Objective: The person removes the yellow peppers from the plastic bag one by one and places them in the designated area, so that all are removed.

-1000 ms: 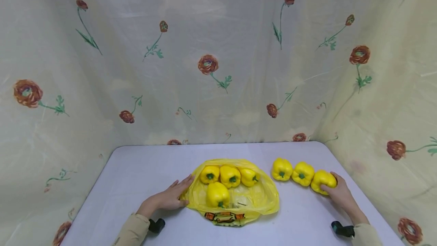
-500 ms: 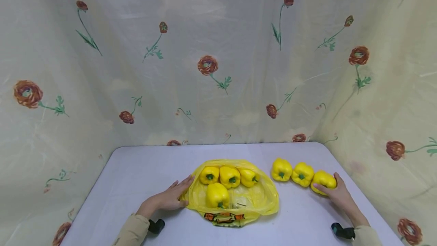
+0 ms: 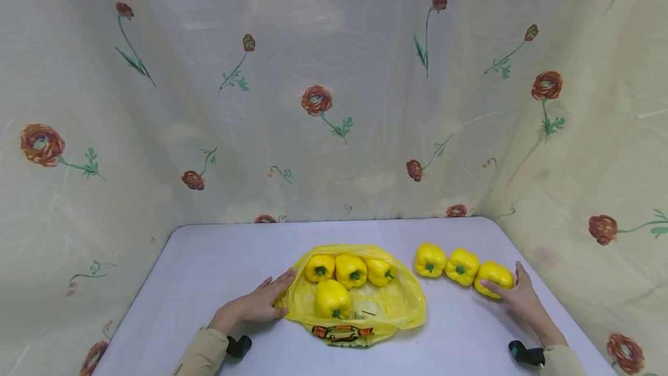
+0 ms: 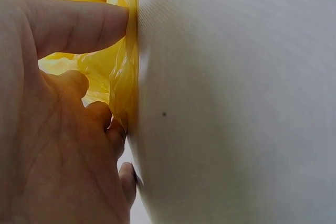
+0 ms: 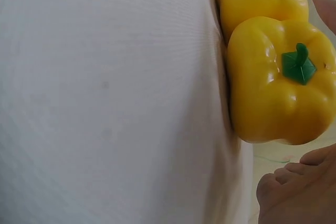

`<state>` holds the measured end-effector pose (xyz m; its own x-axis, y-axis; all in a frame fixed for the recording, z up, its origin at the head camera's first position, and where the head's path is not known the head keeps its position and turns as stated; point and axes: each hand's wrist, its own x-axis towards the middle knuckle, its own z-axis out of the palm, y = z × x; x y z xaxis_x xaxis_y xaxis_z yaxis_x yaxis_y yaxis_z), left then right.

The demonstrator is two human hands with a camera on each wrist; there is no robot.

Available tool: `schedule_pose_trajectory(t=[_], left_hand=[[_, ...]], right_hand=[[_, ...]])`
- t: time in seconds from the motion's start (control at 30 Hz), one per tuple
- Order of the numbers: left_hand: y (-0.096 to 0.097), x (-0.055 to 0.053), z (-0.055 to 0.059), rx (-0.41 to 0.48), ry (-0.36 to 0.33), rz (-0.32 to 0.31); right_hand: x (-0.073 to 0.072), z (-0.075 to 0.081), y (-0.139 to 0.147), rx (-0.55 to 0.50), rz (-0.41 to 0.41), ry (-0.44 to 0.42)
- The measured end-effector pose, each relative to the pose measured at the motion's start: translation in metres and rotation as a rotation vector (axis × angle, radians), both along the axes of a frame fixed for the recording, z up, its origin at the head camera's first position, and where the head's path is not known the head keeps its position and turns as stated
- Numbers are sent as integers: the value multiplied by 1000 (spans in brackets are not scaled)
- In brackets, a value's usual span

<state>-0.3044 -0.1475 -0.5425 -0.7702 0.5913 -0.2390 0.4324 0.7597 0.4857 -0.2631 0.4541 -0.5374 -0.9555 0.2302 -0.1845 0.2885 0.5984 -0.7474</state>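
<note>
The right hand has spread wider round the right pepper. It is shiny and yellow, with a green stem, on the table. The left hand, fingers loose, touches the bag.

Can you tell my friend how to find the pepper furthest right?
On the white table, look right of the yellow bag for three yellow peppers in a slanting row. Pick the end pepper farthest from the bag: only it has the right hand beside it.
</note>
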Motion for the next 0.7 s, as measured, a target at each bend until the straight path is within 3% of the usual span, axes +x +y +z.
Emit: schedule_pose_trajectory(t=[0.5,0.7], left_hand=[[-2,-1,0,-1,-2,-9],[-1,-1,0,0,-5,-4]], right_hand=[[0,11,-4,19,-55,149],[1,23,-13,32,-26,203]])
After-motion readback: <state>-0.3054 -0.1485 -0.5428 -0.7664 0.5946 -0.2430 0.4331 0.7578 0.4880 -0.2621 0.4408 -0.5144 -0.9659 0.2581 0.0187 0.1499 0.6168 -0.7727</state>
